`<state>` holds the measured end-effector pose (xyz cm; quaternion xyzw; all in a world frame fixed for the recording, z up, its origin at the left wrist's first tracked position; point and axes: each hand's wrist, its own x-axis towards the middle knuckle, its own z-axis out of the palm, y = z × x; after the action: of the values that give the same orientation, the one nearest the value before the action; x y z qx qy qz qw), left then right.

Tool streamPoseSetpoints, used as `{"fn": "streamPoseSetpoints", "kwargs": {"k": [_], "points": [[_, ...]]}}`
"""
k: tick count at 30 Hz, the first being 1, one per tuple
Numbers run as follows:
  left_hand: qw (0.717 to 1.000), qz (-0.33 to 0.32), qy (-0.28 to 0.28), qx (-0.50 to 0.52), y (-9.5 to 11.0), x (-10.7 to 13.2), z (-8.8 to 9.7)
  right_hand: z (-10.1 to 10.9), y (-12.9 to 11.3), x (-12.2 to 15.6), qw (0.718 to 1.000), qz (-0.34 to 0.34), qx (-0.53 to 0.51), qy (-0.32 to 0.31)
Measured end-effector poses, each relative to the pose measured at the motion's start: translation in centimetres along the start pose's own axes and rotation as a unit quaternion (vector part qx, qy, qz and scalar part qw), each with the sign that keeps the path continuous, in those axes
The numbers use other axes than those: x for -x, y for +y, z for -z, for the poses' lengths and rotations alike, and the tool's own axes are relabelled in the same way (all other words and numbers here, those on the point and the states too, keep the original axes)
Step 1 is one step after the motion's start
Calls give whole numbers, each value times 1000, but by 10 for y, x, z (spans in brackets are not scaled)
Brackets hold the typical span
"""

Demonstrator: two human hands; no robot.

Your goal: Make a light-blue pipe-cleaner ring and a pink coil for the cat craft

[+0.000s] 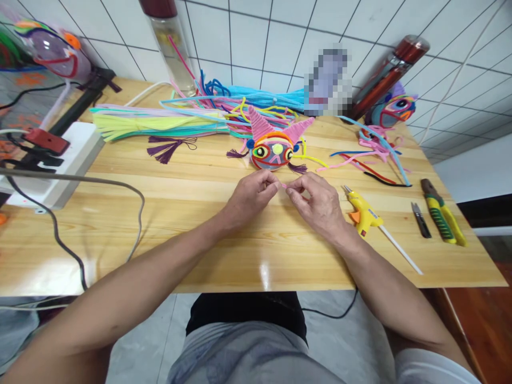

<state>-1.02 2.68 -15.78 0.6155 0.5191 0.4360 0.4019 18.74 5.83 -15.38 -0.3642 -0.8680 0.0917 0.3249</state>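
Observation:
My left hand (251, 193) and my right hand (315, 201) meet over the wooden table (168, 234), fingertips pinched together on a short pink pipe cleaner piece (283, 185) held between them. Just behind the hands sits a colourful pipe-cleaner mask (272, 149) with pink pointed ears, round yellow-green eyes and purple tassels at its sides. Both hands are closed on the pink piece.
A yellow glue gun (363, 212) lies right of my right hand, then small snips (421, 220) and green-handled pliers (441, 213). Bundles of pipe cleaners (160, 121) lie at the back. A power strip (60, 170) with cables sits left. A purple tassel (165, 150) lies loose.

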Motion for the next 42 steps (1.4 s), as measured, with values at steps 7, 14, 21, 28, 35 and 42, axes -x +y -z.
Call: {"fn": "streamPoseSetpoints", "kwargs": {"k": [7,14,21,28,35,42], "points": [[993,41,37,103,-5,1,-8,-2,-4,-1,994,-60,-85,19],[991,57,47,112,-7,1,-11,-2,-6,-2,989,-80,-125,21],[985,65,59,147,-10,2,-17,-4,-10,-1,978,-120,-170,6],[976,76,45,201,-9,-1,-14,-5,-8,0,975,-134,-176,-3],[997,17,46,67,-4,-4,4,-5,-1,-1,992,-78,-101,2],[991,-52,-5,-121,-1,-5,6,-6,7,2,1000,-4,27,-8]]}}
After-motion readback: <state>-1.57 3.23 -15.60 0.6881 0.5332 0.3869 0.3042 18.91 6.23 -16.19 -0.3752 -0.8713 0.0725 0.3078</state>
